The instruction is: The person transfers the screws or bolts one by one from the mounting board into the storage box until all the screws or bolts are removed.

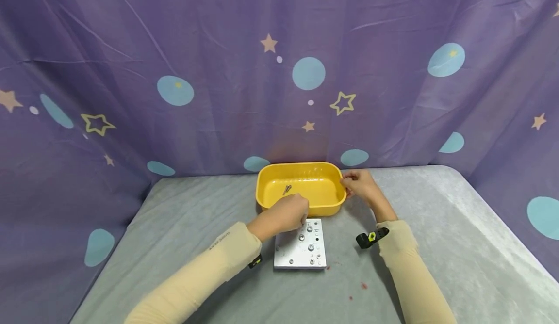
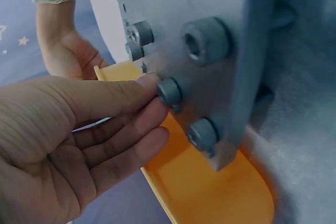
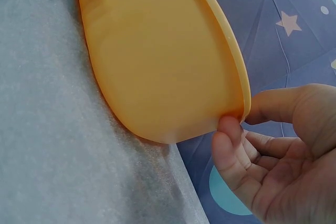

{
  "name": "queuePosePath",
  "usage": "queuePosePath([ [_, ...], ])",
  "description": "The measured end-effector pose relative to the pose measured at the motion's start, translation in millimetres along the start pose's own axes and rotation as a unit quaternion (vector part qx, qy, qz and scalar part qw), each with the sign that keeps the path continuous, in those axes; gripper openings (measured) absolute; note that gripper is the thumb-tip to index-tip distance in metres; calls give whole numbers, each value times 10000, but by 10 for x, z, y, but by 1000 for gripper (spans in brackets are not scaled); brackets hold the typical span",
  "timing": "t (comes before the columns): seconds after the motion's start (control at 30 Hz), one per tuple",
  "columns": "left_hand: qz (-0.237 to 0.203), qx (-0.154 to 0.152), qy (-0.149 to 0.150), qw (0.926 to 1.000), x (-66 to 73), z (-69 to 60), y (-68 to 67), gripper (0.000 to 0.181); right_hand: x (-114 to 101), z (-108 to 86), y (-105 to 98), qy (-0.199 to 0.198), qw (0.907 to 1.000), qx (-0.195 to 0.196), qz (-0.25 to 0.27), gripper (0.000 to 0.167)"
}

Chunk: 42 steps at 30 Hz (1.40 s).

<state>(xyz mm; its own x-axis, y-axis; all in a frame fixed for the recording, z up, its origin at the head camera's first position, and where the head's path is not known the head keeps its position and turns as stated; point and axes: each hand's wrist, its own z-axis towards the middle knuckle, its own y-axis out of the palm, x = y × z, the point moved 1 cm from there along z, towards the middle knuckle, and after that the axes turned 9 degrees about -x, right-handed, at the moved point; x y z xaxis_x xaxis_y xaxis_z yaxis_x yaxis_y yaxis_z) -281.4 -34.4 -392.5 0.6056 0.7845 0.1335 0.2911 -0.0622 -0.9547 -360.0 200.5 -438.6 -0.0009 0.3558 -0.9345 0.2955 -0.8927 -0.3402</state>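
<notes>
A silver metal plate (image 1: 286, 253) lies on the cloth, with several hex socket bolts (image 2: 206, 40) standing in it. Over its far edge my left hand (image 1: 288, 213) reaches; in the left wrist view the thumb and index finger pinch the head of one socket bolt (image 2: 169, 92). Another bolt (image 2: 202, 134) sits nearer the plate's corner. Behind the plate stands a yellow bin (image 1: 323, 211), with a few loose bolts (image 1: 287, 189) inside. My right hand (image 1: 360, 186) grips the rim at the bin's right end between thumb and fingers (image 3: 229, 129).
Grey cloth (image 1: 458, 246) covers the table, with small red marks (image 1: 364, 285) right of the plate. A purple patterned curtain (image 1: 227, 120) hangs behind the bin and along both sides. A dark strap device (image 1: 371, 237) sits at the right wrist.
</notes>
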Motion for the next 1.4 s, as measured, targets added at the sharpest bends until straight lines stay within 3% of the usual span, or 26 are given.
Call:
queuePosePath([
  [0.17, 22, -185, -156, 9997, 27, 29, -30, 51, -7, 9, -4, 52, 10000, 40, 28, 31],
  [0.4, 325, -221, -216, 9990, 78, 44, -41, 39, -2, 9, 1, 62, 10000, 36, 56, 30],
  [0.8, 347, 116, -26, 9993, 97, 2, -16, 47, -7, -11, -14, -26, 10000, 43, 32, 31],
  [1.1, 550, 323, -178, 9978, 122, -45, 19, 26, -20, 1, 1, 30, 10000, 47, -11, 32],
  [1.4, 627, 373, -143, 9972, 116, -25, 58, 26, -5, 4, -16, 101, 9999, 28, -48, 32],
])
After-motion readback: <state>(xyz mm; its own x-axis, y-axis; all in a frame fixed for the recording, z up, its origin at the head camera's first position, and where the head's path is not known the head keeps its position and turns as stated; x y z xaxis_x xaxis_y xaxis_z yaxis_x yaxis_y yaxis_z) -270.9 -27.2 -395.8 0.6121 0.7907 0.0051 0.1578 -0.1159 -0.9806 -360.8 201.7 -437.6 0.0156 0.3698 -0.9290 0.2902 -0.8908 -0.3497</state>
